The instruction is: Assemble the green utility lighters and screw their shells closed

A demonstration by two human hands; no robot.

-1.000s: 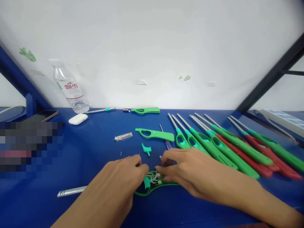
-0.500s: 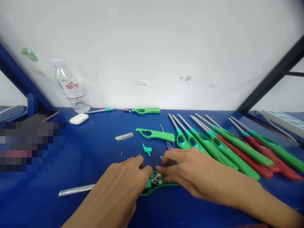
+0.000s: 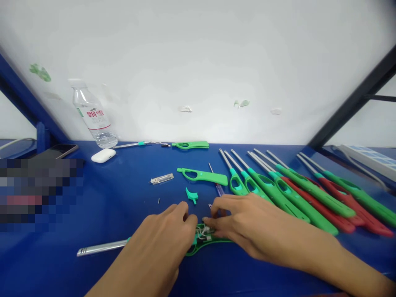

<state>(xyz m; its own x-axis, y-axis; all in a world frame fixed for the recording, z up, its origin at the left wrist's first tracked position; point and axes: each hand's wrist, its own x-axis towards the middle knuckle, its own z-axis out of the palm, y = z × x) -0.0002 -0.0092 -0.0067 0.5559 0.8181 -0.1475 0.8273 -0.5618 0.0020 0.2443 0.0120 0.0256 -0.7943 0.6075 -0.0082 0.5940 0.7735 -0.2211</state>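
An opened green lighter shell (image 3: 206,241) lies on the blue table (image 3: 123,206), white wires showing inside it. Its silver nozzle tube (image 3: 99,247) sticks out to the left. My left hand (image 3: 161,243) rests over the shell's left end, fingers curled and pinched at the wires. My right hand (image 3: 247,222) comes in from the right, fingertips pinching the small parts inside the same shell. What the fingertips hold is too small to name. A loose teal trigger piece (image 3: 192,194) lies just beyond my hands.
Several assembled green and red long-nozzle lighters (image 3: 293,194) lie side by side at the right. A green shell half (image 3: 204,176), a clear fuel cartridge (image 3: 161,178) and another lighter (image 3: 188,144) lie farther back. A water bottle (image 3: 93,115), white earbud case (image 3: 103,155) and phone (image 3: 58,150) stand at back left.
My left hand has slid slightly right over the shell, covering more of its left end. The nozzle tube and shell have shifted a little to the right. My right hand stays put.
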